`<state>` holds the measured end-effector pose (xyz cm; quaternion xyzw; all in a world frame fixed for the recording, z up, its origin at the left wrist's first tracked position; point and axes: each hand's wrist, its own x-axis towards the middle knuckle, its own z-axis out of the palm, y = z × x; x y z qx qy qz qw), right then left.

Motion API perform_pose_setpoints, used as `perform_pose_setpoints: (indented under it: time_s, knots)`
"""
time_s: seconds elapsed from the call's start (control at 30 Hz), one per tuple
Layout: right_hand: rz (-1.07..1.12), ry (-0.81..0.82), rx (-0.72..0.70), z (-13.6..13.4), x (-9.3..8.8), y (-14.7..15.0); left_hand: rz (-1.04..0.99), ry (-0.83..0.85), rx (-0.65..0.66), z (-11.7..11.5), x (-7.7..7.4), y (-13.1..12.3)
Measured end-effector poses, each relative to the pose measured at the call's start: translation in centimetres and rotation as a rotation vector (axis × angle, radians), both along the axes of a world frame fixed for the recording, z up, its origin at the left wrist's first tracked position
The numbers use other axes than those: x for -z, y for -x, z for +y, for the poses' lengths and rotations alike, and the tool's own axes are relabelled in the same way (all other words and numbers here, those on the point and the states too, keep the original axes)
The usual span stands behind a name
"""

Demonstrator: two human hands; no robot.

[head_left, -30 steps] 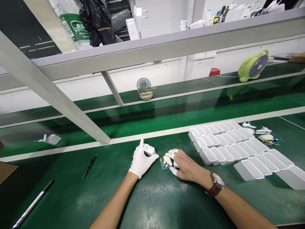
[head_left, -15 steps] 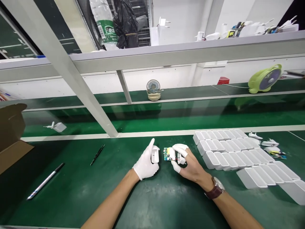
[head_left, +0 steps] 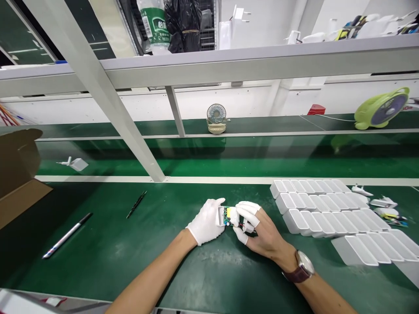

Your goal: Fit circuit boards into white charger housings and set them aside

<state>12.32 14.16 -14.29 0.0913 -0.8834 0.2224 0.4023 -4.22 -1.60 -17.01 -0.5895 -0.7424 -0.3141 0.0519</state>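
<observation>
My left hand [head_left: 205,221], in a white glove, is closed around a small white plastic housing [head_left: 220,215] with its opening turned to the right. My right hand [head_left: 258,224], with white finger cots on several fingers, pinches a small circuit board [head_left: 229,214] with yellow and white parts. A white plug piece [head_left: 248,226] hangs on wires from the board, under the right fingers. The board's left end meets the mouth of the housing; how far it reaches inside is hidden.
Rows of white housings [head_left: 314,205] stand at right, with loose plug parts [head_left: 384,202] behind. A marker [head_left: 67,236], a black pen [head_left: 136,204] and a cardboard box [head_left: 22,174] lie left. A small fan [head_left: 216,117] and green fan [head_left: 381,109] stand at the back.
The circuit board in my right hand and the housing in my left have come together, closing the gap between them. The housing has turned toward the board. The view has shifted slightly.
</observation>
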Motion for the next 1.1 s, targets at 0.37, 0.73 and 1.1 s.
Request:
perform_pose_setpoints:
  time_s: [0.37, 0.73, 1.1]
  knots:
    - [-0.084, -0.044, 0.014, -0.1, 0.9, -0.1, -0.013, -0.033, 0.09, -0.3, -0.3, 0.3]
    - [-0.156, -0.056, 0.039, -0.1, 1.9, 0.0, 0.01, -0.042, 0.113, -0.2, -0.1, 0.2]
    - [-0.166, -0.088, 0.035, -0.2, 1.9, -0.1, -0.005, -0.042, 0.104, -0.3, -0.4, 0.0]
